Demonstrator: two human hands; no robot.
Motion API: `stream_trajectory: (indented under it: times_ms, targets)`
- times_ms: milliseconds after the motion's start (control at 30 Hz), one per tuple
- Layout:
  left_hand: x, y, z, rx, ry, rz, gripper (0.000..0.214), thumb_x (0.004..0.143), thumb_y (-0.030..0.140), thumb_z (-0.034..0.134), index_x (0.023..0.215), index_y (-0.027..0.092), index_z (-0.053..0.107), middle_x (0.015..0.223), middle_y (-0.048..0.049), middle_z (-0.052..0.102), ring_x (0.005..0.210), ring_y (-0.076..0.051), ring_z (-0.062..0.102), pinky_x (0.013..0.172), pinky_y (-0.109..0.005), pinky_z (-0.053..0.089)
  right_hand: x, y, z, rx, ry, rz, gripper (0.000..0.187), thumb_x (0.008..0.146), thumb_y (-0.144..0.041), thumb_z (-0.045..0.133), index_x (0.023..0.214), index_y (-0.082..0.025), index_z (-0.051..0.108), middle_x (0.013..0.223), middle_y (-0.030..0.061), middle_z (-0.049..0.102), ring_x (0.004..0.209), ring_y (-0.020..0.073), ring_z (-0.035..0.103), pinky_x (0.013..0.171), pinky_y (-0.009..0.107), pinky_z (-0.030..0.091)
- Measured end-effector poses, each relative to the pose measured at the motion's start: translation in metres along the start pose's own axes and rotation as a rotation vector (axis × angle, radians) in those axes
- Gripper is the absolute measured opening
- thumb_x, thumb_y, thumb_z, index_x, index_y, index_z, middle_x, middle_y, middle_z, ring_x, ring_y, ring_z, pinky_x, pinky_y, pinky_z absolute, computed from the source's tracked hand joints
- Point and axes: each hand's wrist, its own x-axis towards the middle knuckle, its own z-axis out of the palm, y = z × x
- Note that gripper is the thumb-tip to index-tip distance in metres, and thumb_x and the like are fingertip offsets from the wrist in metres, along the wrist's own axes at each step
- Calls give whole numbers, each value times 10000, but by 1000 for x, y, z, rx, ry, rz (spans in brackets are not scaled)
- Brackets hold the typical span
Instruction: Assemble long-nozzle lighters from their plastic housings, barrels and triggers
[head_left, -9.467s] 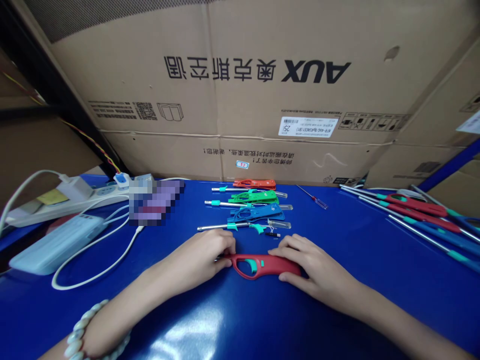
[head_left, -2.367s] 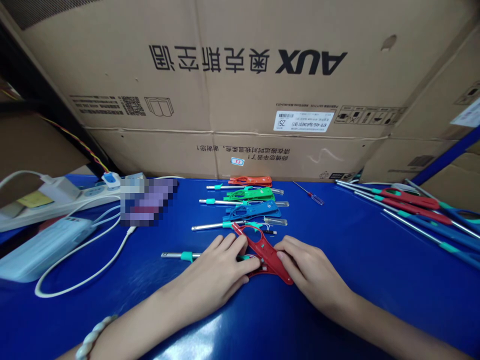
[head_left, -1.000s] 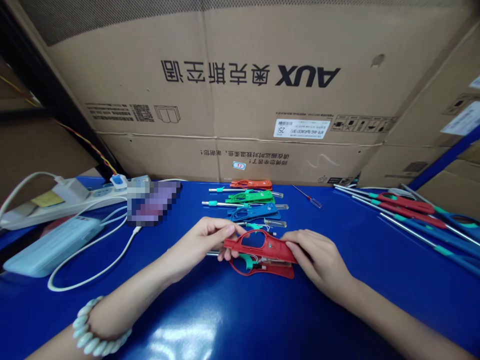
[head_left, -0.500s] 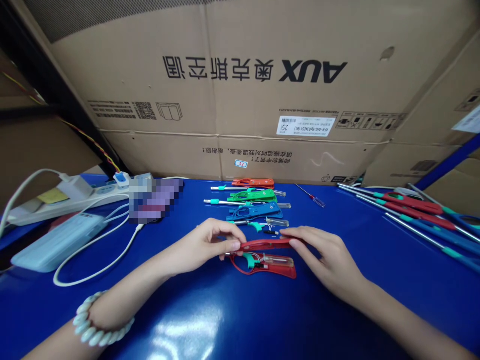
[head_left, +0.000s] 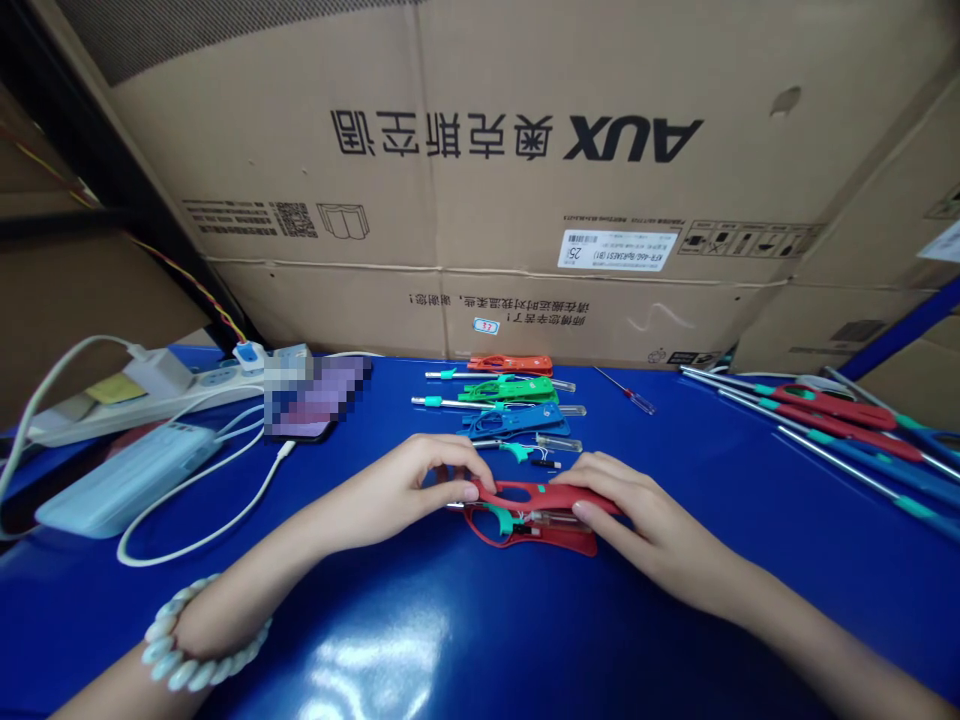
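Note:
My left hand (head_left: 426, 490) pinches the left end of a red lighter casing half (head_left: 541, 494) between thumb and fingers. Its other end is in the grip of my right hand (head_left: 637, 510), thumb on the near side and fingers over the top. Right beneath it lies the matching red casing half (head_left: 576, 543), holding a teal trigger (head_left: 504, 520), a black igniter piece and a clear fuel tank, partly covered. Just beyond my hands are another clear tank (head_left: 559, 443) with a teal trigger (head_left: 516, 453), and a blue lighter casing (head_left: 517, 422).
Green (head_left: 517, 388) and orange (head_left: 517, 364) lighter casings lie farther back, near a screwdriver (head_left: 637, 401). Several long-nosed lighters (head_left: 840, 420) are piled at right. A phone (head_left: 322, 400), power bank (head_left: 127, 480) and power strip (head_left: 217, 378) occupy the left. A cardboard box (head_left: 480, 200) stands behind.
The held red casing half has tilted from edge-on so its outer face shows, and come down over the lower half. My right hand's fingers have moved farther over its right end.

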Motion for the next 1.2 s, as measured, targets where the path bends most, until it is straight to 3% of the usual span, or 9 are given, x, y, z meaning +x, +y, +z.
stream_trajectory:
  times_ms: [200, 467, 1200]
  targets:
    - [-1, 1, -3, 104, 49, -33, 187, 903, 225, 548, 1066, 193, 635, 986, -35, 648, 888, -177, 580, 818, -299, 431, 0, 2, 1, -21, 28, 17, 198, 981, -259, 418, 1108, -238, 569, 1044, 47, 601, 983, 192, 531, 852, 327, 440]
    - [-1, -7, 1, 406, 11, 1, 115, 901, 204, 561, 953, 182, 661, 926, -37, 640, 892, -190, 561, 804, -315, 429, -1, 1, 11, -154, -4, -3, 172, 918, -255, 522, 1081, -231, 572, 1044, 57, 601, 971, 220, 543, 928, 423, 410]
    - [-3, -15, 7, 513, -6, 4, 82, 862, 137, 567, 857, 189, 630, 855, -9, 628, 842, -178, 569, 748, -295, 418, -1, 5, 25, -222, -29, 2, 174, 897, -261, 559, 1066, -227, 582, 1034, 53, 607, 935, 226, 551, 859, 422, 453]
